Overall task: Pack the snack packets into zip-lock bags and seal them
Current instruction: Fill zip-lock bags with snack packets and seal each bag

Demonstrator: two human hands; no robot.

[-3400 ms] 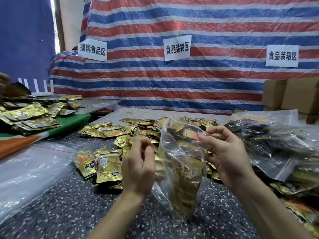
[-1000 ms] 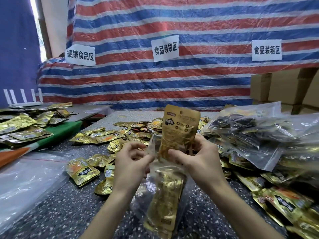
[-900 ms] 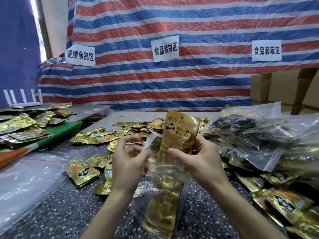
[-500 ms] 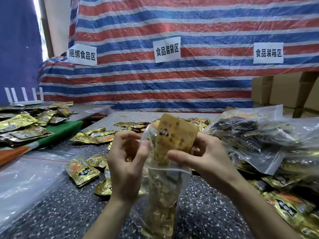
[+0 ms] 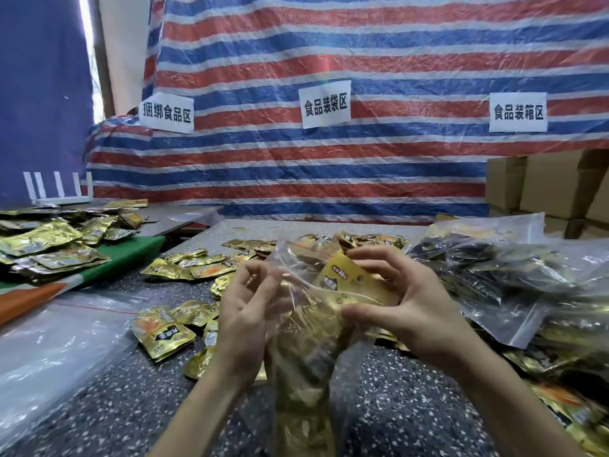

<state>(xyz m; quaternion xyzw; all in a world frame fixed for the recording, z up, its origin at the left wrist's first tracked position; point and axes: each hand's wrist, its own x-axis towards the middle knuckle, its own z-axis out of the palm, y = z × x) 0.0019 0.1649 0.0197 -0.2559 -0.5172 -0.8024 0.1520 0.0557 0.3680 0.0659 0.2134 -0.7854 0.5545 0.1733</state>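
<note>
While one clear zip-lock bag (image 5: 303, 357) hangs upright between the hands at the centre of the head view, its lower end toward 6 o'clock and already stuffed with gold packets, the job looks well under way but far from over. The left hand (image 5: 245, 311) has its grip pinched on the plastic edge of the bag's mouth, thumb against fingertips. The right hand (image 5: 405, 311), at 3 o'clock of the bag, has its grip curled round a gold snack packet (image 5: 342, 282) whose top sits at the open mouth, thumb below and fingers above. That mouth appears unsealed, so pushing this packet down and pressing the zip closed remain for this bag. Filled bags (image 5: 487, 275) are heaped at 3 o'clock on the counter (image 5: 115, 407), which suggests many are packed, though whether each is sealed cannot be told. Loose packets (image 5: 197, 262) lie scattered at 10 to 11 o'clock beyond the left hand, and flat empty bags (image 5: 49, 341) lie at 8 o'clock, so plenty of packing is probably left.
</note>
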